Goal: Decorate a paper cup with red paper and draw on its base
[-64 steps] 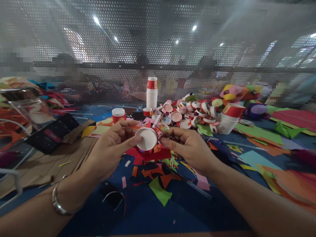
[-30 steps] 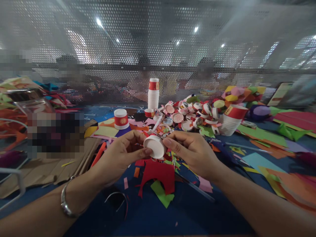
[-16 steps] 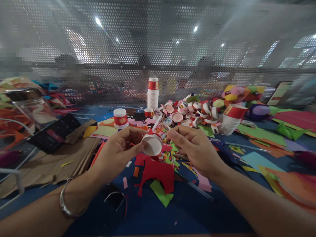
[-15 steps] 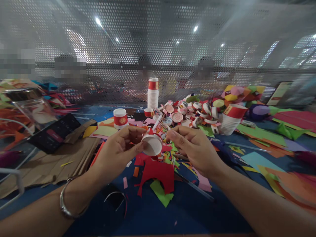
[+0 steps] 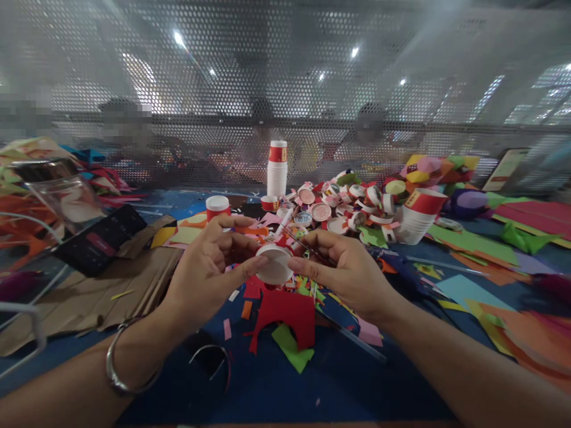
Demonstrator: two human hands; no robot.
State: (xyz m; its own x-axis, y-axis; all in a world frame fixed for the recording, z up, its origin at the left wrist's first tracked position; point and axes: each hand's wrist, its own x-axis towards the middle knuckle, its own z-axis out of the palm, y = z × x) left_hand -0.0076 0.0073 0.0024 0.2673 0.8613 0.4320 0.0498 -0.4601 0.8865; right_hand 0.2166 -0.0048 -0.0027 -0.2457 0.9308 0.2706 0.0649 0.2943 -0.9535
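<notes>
In the head view a shallow white round piece, the cut-off bottom of a paper cup point(image 5: 273, 266), is held up in front of me with its white disc facing me. Bits of red paper stand at its far edge. My left hand point(image 5: 223, 258) pinches its left edge between thumb and fingers. On the right edge lies the thumb of my right hand point(image 5: 341, 261), its fingers curled behind. A thin dark metal tool point(image 5: 303, 242) sticks out from these fingers; its kind cannot be made out. Below lies a sheet of red paper point(image 5: 288, 312) with round cut-outs.
Beyond my hands are a heap of cut cup bottoms point(image 5: 321, 212), a tall cup stack point(image 5: 277, 169), a leaning cup stack point(image 5: 419, 217) and an upturned cup point(image 5: 217, 206). Left are cardboard point(image 5: 134, 291), a phone point(image 5: 100, 238) and a glass jar point(image 5: 62, 196). Coloured paper point(image 5: 473, 291) lies right.
Half a second ago my right hand was slightly apart from the cup bottom; now its thumb is on the right edge. My left fingers have lifted and spread a little. The disc has tilted.
</notes>
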